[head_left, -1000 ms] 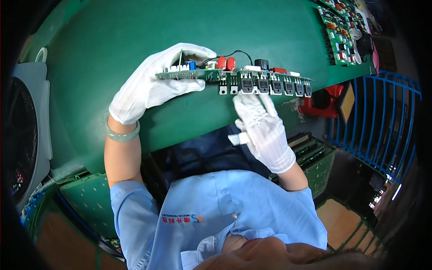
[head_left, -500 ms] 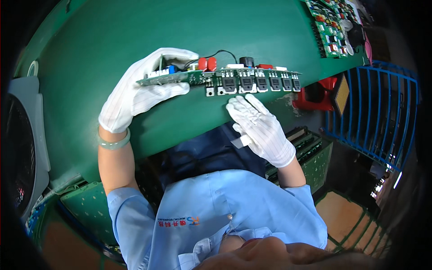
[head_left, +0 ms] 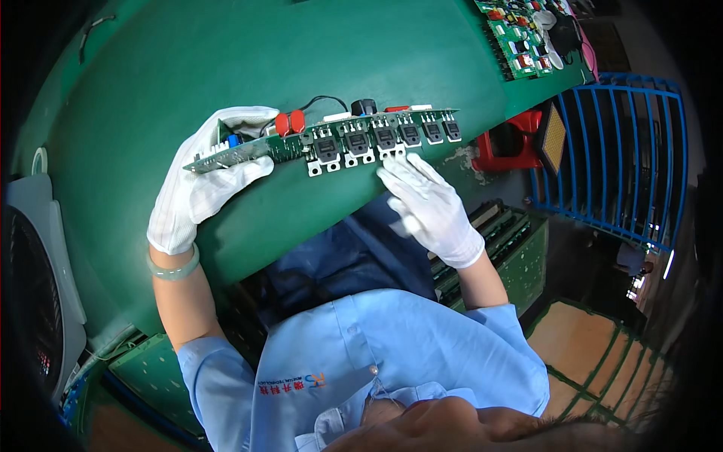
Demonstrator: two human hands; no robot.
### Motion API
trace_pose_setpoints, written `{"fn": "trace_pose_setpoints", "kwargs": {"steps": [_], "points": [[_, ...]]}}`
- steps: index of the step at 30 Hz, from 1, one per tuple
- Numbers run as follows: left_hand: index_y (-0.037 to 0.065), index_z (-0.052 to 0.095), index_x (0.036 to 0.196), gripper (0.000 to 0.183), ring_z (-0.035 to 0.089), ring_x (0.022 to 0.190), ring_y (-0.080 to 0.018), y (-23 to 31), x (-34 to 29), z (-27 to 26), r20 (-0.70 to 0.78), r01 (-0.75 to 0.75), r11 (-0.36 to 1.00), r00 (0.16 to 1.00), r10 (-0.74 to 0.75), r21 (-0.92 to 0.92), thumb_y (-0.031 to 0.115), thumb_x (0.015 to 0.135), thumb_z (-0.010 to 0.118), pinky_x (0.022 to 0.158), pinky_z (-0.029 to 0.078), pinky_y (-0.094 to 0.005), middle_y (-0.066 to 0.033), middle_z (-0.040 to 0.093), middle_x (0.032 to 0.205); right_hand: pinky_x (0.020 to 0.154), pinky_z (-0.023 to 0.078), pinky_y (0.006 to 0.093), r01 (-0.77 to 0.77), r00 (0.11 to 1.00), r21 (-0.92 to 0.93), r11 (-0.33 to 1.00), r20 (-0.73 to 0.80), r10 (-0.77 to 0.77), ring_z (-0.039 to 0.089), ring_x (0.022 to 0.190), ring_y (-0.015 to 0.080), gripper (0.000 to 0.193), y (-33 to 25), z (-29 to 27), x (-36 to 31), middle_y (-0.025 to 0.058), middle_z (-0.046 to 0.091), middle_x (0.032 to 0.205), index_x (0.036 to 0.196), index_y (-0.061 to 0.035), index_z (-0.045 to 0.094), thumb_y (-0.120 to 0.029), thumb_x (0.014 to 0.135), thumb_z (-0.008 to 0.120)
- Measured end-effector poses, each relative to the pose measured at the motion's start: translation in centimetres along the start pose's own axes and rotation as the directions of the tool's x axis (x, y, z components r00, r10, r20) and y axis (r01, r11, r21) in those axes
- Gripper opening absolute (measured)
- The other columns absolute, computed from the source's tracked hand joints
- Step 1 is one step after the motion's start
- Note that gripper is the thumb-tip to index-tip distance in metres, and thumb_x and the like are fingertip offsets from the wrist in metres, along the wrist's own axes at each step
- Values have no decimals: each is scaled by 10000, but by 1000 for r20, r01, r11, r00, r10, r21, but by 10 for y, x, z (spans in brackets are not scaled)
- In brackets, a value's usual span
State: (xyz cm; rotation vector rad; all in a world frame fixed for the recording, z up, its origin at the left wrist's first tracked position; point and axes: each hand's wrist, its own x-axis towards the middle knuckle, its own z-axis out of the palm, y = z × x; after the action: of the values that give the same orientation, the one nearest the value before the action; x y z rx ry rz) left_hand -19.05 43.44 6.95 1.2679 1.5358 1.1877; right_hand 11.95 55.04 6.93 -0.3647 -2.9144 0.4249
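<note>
My left hand (head_left: 181,197), in a white glove, grips the left end of a green circuit board (head_left: 289,151) between thumb and fingers. The board is held nearly edge-on above the green tabletop. A row of several black transistors (head_left: 357,141) with metal tabs hangs along its near edge; red disc components (head_left: 290,123) and a round black part (head_left: 364,107) rise behind them. My right hand (head_left: 435,215), also gloved, has its fingers stretched out, with the tips at the tabs of the middle transistors. Its thumb is smeared by motion.
More populated boards (head_left: 520,47) lie at the table's far right corner. Beyond the right edge are a red stool (head_left: 508,142) and a blue metal rack (head_left: 610,158). A grey-framed fan (head_left: 45,256) stands at the left. Green crates (head_left: 512,264) sit below the table.
The board and my left hand have shifted left and nearer. My right fingertips now reach the tabs. A small pale strip seen at the right thumb earlier can no longer be made out.
</note>
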Motion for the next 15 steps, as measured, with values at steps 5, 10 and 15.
{"fn": "trace_pose_setpoints", "kwargs": {"steps": [5, 10, 15], "points": [[-6, 589, 1182, 455, 601, 1010, -154, -1, 1, 3, -24, -12, 994, 1000, 10, -106, 42, 767, 769, 896, 482, -289, -77, 643, 1123, 688, 532, 280, -335, 756, 611, 718, -281, 591, 665, 715, 182, 352, -8, 36, -42, 129, 711, 935, 1248, 77, 574, -141, 976, 524], [-13, 585, 1140, 379, 586, 957, -107, 2, 0, 21, -74, 90, 981, 992, -104, -174, 41, 803, 751, 845, 486, -257, -72, 640, 1075, 545, 438, 201, -494, 612, 733, 467, -88, 786, 486, 574, 30, 373, -21, 45, -50, 66, 688, 869, 1308, 43, 552, -145, 986, 547], [-9, 541, 1145, 398, 593, 969, -120, 8, -12, 60, -201, 79, 979, 973, -116, -186, 13, 804, 746, 869, 494, -270, -81, 622, 1118, 743, 492, 241, -561, 648, 654, 507, -35, 761, 571, 719, 100, 561, -23, 31, -37, 94, 670, 975, 1406, -13, 440, -48, 890, 658]]}}
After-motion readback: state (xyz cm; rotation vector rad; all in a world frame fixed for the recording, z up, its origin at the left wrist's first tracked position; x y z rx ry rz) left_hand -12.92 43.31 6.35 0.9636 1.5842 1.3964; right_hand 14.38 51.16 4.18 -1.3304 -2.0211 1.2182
